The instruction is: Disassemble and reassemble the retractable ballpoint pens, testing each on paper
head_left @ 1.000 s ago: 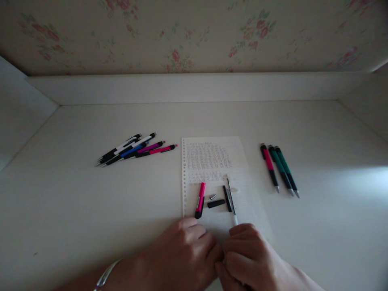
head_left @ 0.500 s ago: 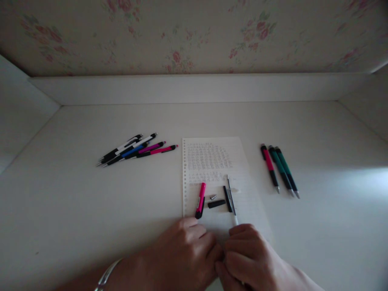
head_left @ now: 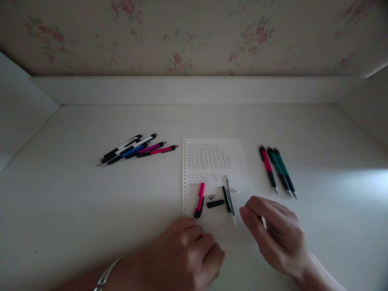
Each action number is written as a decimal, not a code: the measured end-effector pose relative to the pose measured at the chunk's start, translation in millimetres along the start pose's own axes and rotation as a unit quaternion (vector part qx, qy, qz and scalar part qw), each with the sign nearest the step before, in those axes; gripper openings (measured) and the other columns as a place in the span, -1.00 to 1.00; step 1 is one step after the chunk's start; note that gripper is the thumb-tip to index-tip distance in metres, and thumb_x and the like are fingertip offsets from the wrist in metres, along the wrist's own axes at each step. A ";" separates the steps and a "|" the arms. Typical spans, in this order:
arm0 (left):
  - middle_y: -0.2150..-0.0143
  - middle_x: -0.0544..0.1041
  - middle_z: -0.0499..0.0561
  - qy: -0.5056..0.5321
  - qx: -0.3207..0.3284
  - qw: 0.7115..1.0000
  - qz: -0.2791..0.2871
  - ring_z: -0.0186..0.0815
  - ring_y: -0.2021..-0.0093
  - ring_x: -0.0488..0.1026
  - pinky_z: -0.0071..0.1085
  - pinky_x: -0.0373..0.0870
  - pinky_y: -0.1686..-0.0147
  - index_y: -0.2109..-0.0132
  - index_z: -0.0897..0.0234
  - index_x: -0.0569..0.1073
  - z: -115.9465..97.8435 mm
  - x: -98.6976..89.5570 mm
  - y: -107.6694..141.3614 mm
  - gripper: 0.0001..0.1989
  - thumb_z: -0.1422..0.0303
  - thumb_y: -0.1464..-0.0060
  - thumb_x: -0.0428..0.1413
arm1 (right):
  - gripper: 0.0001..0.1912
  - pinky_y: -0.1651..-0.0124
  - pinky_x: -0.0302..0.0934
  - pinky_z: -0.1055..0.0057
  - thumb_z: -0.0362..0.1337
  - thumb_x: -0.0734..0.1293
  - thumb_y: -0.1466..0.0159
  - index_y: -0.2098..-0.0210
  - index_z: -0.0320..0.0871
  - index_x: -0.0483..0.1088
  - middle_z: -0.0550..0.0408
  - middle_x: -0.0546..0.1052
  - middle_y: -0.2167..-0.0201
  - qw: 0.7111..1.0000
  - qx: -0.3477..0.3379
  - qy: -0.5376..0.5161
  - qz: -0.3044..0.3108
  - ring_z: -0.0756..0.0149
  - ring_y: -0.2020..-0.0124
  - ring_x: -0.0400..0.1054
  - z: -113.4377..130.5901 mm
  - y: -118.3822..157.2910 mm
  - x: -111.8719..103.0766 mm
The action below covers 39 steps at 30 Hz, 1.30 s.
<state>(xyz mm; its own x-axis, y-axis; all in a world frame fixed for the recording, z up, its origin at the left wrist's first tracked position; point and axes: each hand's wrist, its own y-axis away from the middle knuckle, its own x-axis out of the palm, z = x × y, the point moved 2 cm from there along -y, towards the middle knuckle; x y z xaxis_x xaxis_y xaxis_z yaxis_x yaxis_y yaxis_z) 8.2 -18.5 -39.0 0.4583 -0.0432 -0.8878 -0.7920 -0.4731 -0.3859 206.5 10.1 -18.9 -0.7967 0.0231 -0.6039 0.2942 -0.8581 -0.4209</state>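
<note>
My left hand rests curled at the near end of the lined paper, and its fingers hide whatever they may hold. To the right, my right hand hovers with thumb and forefinger pinched; anything between them is too small to make out. Just beyond my left hand lies a pink pen barrel with a black clip. A small metal pen tip and a black pen piece sit beside it. Another black pen piece lies next to a thin ink refill, left of my right fingertips.
On the left of the white desk several pens lie in a loose pile, among them a blue pen and a pink pen. At right are a pink and black pen and two green pens.
My right hand has parted from my left and moved up and to the right, now pinched beside the refill. My left hand stays curled in nearly the same place.
</note>
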 end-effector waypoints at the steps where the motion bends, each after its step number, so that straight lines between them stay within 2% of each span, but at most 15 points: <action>1: 0.52 0.41 -0.12 -0.002 -0.013 1.000 -0.019 -0.32 0.54 0.32 -0.27 0.30 0.48 0.37 0.25 0.38 0.5 -1.9 -0.2 -0.82 0.46 -0.25 0.10 | -0.76 0.58 0.03 0.44 -0.48 0.27 -0.33 0.43 -0.09 0.25 0.24 0.24 0.60 0.999 0.032 0.022 -0.009 0.44 0.62 0.13 -5.4 -2.4 -2.4; 4: 0.48 0.44 -0.11 0.005 -0.088 0.993 -0.079 -0.31 0.51 0.37 -0.26 0.36 0.41 0.31 0.26 0.39 4.3 -6.8 -1.2 -0.86 0.49 -0.26 0.08 | -0.91 0.63 0.11 0.50 -0.37 0.32 -0.33 0.34 -0.12 0.36 0.19 0.36 0.55 0.991 0.091 0.089 -0.029 0.42 0.60 0.27 -17.6 -7.0 -6.8; 6: 0.43 0.47 -0.07 0.001 -0.140 0.985 -0.100 -0.28 0.46 0.42 -0.25 0.39 0.38 0.24 0.28 0.41 7.9 -7.3 -1.9 -0.91 0.50 -0.28 0.07 | -0.95 0.61 0.20 0.49 -0.33 0.30 -0.32 0.26 -0.14 0.42 0.14 0.45 0.48 0.987 0.106 0.121 -0.015 0.40 0.58 0.34 -22.1 -8.5 -6.9; 9: 0.34 0.53 0.03 -0.027 -0.193 0.977 -0.086 -0.18 0.38 0.48 -0.19 0.44 0.36 0.13 0.32 0.42 12.9 -3.3 -2.7 -0.95 0.46 -0.30 0.06 | -0.84 0.48 0.35 0.42 -0.32 0.28 -0.33 0.15 -0.17 0.49 0.03 0.56 0.31 0.983 0.113 0.142 0.027 0.35 0.50 0.44 -26.3 -8.5 -3.9; 11: 0.27 0.56 0.09 -0.045 -0.219 0.972 -0.071 -0.11 0.33 0.50 -0.12 0.48 0.33 0.06 0.33 0.41 15.9 0.6 -2.8 -0.90 0.42 -0.31 0.06 | -0.80 0.37 0.41 0.37 -0.30 0.30 -0.34 0.10 -0.17 0.52 -0.02 0.58 0.22 0.983 0.105 0.142 0.040 0.29 0.39 0.51 -29.1 -7.4 -1.5; 14: 0.22 0.58 0.11 -0.058 -0.236 0.969 -0.043 -0.09 0.30 0.51 -0.08 0.51 0.29 -0.01 0.33 0.39 18.6 5.5 -2.4 -0.84 0.45 -0.31 0.05 | -0.81 0.27 0.43 0.34 -0.29 0.31 -0.37 0.15 -0.14 0.58 -0.02 0.58 0.20 0.986 0.086 0.140 0.039 0.25 0.31 0.54 -33.4 -5.4 1.7; 17: 0.21 0.57 0.11 -0.071 -0.246 0.966 -0.017 -0.10 0.30 0.50 -0.07 0.52 0.28 -0.07 0.35 0.36 19.4 8.0 -1.2 -0.77 0.53 -0.29 0.03 | -0.79 0.29 0.41 0.37 -0.31 0.30 -0.40 0.22 -0.14 0.61 0.00 0.59 0.24 0.987 0.074 0.142 0.035 0.28 0.33 0.54 -35.7 -4.2 3.3; 20: 0.22 0.55 0.13 -0.091 -0.247 0.965 -0.008 -0.08 0.30 0.49 -0.05 0.53 0.29 -0.12 0.40 0.34 18.9 8.2 -0.5 -0.71 0.56 -0.28 0.00 | -0.79 0.29 0.41 0.38 -0.31 0.30 -0.41 0.24 -0.15 0.60 0.00 0.60 0.24 0.985 0.074 0.151 0.029 0.27 0.33 0.54 -36.3 -3.3 3.4; 23: 0.23 0.54 0.12 -0.090 -0.235 0.968 -0.012 -0.09 0.32 0.47 -0.04 0.54 0.31 -0.13 0.41 0.33 18.5 8.0 -0.6 -0.68 0.60 -0.26 -0.02 | -0.81 0.33 0.43 0.38 -0.26 0.33 -0.39 0.16 -0.17 0.59 -0.01 0.60 0.19 0.982 0.106 0.157 0.022 0.29 0.38 0.54 -38.0 -2.1 1.8; 26: 0.27 0.52 0.12 -0.089 -0.220 0.971 -0.027 -0.10 0.35 0.46 -0.07 0.54 0.35 -0.14 0.43 0.33 19.2 8.8 0.1 -0.66 0.63 -0.25 -0.04 | -0.81 0.35 0.43 0.38 -0.23 0.35 -0.38 0.21 -0.16 0.61 0.00 0.60 0.21 0.980 0.122 0.157 0.017 0.30 0.40 0.54 -40.3 -1.6 -0.9; 29: 0.26 0.52 0.14 -0.084 -0.201 0.974 -0.057 -0.11 0.34 0.46 -0.11 0.54 0.38 -0.14 0.44 0.32 19.3 8.6 2.3 -0.66 0.65 -0.26 -0.04 | -0.78 0.32 0.43 0.37 -0.24 0.34 -0.39 0.30 -0.12 0.63 0.04 0.61 0.27 0.982 0.106 0.157 0.019 0.28 0.37 0.55 -41.1 -2.5 -2.6; 33: 0.23 0.51 0.18 -0.055 -0.165 0.981 -0.081 -0.13 0.31 0.46 -0.15 0.54 0.38 -0.17 0.46 0.31 16.7 2.1 3.6 -0.66 0.64 -0.30 -0.10 | -0.79 0.25 0.44 0.39 -0.25 0.31 -0.42 0.27 -0.12 0.58 0.04 0.63 0.27 0.984 0.106 0.142 0.002 0.27 0.32 0.56 -38.1 -3.9 -2.5; 36: 0.25 0.48 0.17 -0.022 -0.130 0.989 -0.069 -0.16 0.35 0.44 -0.18 0.55 0.40 -0.16 0.44 0.34 14.0 -4.3 2.6 -0.67 0.58 -0.35 -0.17 | -0.84 0.34 0.43 0.47 -0.25 0.31 -0.42 0.18 -0.11 0.54 0.06 0.64 0.29 0.984 0.138 0.113 -0.029 0.30 0.34 0.55 -33.8 -3.7 -1.6; 39: 0.27 0.46 0.15 0.011 -0.119 0.991 -0.063 -0.19 0.37 0.42 -0.22 0.55 0.42 -0.05 0.39 0.39 12.7 -7.8 1.0 -0.70 0.55 -0.36 -0.18 | -0.85 0.48 0.38 0.54 -0.22 0.34 -0.39 0.13 -0.08 0.54 0.07 0.65 0.29 0.981 0.176 0.065 -0.045 0.34 0.38 0.54 -29.1 -3.0 -0.3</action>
<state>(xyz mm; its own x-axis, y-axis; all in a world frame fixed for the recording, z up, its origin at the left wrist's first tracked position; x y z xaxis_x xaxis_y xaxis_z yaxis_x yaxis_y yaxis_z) -1.3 -7.4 -35.7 0.5584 0.0110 -0.8295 -0.6112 -0.6706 -0.4204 221.2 27.6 -37.1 -0.7307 0.1518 -0.6657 0.0069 -0.9733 -0.2295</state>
